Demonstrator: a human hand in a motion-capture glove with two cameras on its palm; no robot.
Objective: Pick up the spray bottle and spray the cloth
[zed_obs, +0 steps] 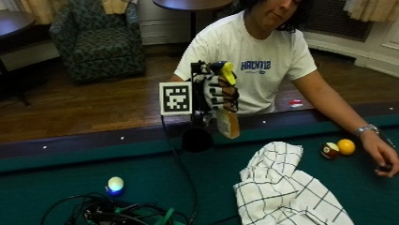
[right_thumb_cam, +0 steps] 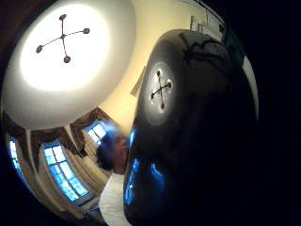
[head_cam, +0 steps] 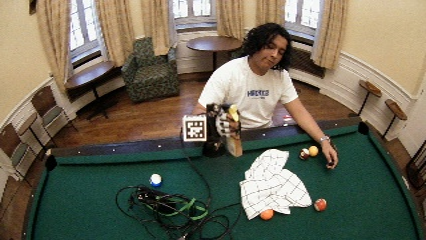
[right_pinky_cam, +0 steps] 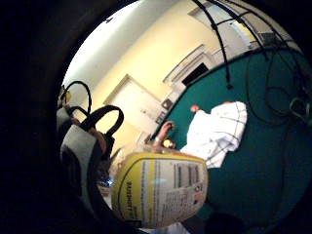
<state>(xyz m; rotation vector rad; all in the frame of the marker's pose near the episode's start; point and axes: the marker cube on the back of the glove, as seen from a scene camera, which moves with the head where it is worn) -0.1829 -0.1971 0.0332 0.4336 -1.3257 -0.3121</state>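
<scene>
up above the near rail of the green bench [zed_obs: 75,176]: gloved right hand [zed_obs: 215,91], fingers curled round the spray bottle [zed_obs: 227,119], holding it clear of the felt. yellow trigger head showing above the fingers, amber body hanging below the hand, roughly upright with a slight tilt. seen from the little finger side palm view, bottle's labelled yellow base [right_pinky_cam: 161,190] close to the palm, green felt and cloth beyond it. thumb side palm view mostly filled by a dark rounded shape; cannot tell what.

white checked cloth [zed_obs: 284,192] lying crumpled on the felt, lower than the bottle and off to the person's left side, apart from it, not touched by either hand. bare left hand [zed_obs: 383,157] resting on the felt near the far rail corner, just beside two balls: a striped dark one [zed_obs: 329,150] and an orange one [zed_obs: 346,146], touching or nearly so. blue-and-white ball [zed_obs: 114,185] sitting alone on the felt toward the person's right, beside a tangle of black cables with a green strap [zed_obs: 118,213]. in the wide outside view, two more orange balls at the cloth's near edge [head_cam: 267,214] [head_cam: 320,204].
</scene>
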